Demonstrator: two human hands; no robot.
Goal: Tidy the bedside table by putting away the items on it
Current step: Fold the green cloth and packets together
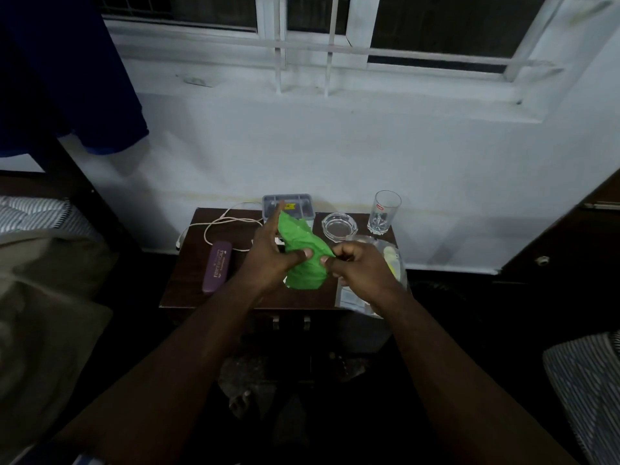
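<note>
Still-empty tumbler [384,212], ashtray [339,226].

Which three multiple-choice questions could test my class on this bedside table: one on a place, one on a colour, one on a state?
1. Where does the drinking glass stand?
A. far right corner of the table
B. on the bed
C. on the windowsill

2. What colour is the crumpled bag in the hands?
A. red
B. green
C. white

3. What state is the glass ashtray in?
A. tipped over
B. full of water
C. upright and empty

Answers: 1 A, it stands at the back right by the wall. 2 B, the left hand and right hand pinch bright green material. 3 C, it sits flat, with nothing visible inside.
</note>
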